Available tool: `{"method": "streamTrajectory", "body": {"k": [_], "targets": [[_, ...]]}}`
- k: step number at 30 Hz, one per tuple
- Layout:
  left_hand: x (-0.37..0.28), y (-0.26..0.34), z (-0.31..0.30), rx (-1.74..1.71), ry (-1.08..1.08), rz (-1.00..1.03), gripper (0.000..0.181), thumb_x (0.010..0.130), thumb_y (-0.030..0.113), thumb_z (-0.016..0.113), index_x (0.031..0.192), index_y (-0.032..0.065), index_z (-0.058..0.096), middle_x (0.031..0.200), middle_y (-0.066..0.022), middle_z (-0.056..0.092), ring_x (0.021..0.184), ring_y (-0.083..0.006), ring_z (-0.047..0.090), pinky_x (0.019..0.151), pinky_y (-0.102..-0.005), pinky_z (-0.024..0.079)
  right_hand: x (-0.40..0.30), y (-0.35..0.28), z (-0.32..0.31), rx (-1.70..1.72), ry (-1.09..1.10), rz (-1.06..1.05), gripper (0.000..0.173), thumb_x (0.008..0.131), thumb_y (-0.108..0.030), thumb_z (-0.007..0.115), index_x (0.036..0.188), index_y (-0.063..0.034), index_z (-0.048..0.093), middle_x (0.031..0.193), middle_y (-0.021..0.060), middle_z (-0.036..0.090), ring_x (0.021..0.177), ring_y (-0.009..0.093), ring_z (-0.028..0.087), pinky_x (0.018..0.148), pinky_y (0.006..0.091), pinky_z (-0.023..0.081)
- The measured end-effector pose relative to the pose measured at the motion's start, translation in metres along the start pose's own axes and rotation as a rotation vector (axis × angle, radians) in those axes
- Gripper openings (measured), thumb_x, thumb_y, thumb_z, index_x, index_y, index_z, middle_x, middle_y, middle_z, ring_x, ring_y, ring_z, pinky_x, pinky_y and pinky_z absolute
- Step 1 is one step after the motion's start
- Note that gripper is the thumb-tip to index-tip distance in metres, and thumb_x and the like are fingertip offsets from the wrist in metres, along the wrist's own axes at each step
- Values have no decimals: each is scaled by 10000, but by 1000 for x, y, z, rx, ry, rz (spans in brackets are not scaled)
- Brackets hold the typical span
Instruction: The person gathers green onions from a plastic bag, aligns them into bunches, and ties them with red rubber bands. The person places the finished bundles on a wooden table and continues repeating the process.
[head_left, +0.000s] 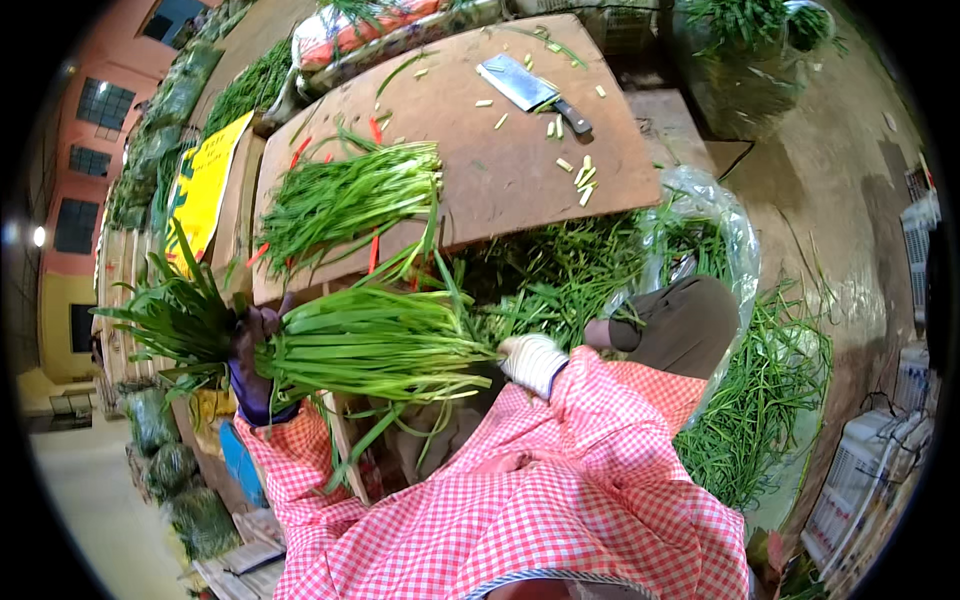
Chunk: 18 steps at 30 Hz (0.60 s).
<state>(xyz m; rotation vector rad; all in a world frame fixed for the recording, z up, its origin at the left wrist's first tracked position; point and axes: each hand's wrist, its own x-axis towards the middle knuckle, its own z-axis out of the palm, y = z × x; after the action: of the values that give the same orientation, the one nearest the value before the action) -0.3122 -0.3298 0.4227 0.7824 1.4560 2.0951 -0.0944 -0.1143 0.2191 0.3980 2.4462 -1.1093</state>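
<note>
My left hand (251, 337), in a dark purple glove, grips a large bunch of long green chives (367, 341) around its leafy part. Broad leaf ends fan out to the left of the fist, while pale stem ends point right. My right hand (534, 364), in a white striped glove, is at those stem ends; its fingertips are partly hidden, so a hold on single strands cannot be made out. Beyond the bunch, a second heap of chives (352, 195) lies on a brown board table (510, 172), with red ties (375, 129) around it.
A cleaver (525, 86) lies on the table's far right among short cut stem pieces (585, 176). Loose green trimmings (570, 262) pile below the table's near edge. A clear plastic bag (739, 255) and more loose greens (750, 420) are right of my knee (682, 322).
</note>
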Motion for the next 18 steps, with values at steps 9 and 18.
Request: {"method": "streamTrajectory", "body": {"k": [9, 18], "targets": [[-121, 38, -47, -200, 356, -49, 208, 874, 180, 497, 1015, 36, 553, 896, -22, 575, 859, -153, 518, 1053, -488, 265, 2, 0, -67, 492, 203, 101, 760, 721, -486, 623, 1276, -8, 418, 1081, 225, 588, 1026, 290, 575, 864, 341, 452], [-135, 29, -38, -5, 391, -89, 158, 864, 229, 523, 870, 72, 503, 784, 25, 427, 754, -130, 412, 1034, -499, 257, 79, -132, -58, 30, 51, -211, 657, 756, -543, 552, 1150, -19, 515, 936, 224, 617, 911, 344, 591, 789, 400, 459]]}}
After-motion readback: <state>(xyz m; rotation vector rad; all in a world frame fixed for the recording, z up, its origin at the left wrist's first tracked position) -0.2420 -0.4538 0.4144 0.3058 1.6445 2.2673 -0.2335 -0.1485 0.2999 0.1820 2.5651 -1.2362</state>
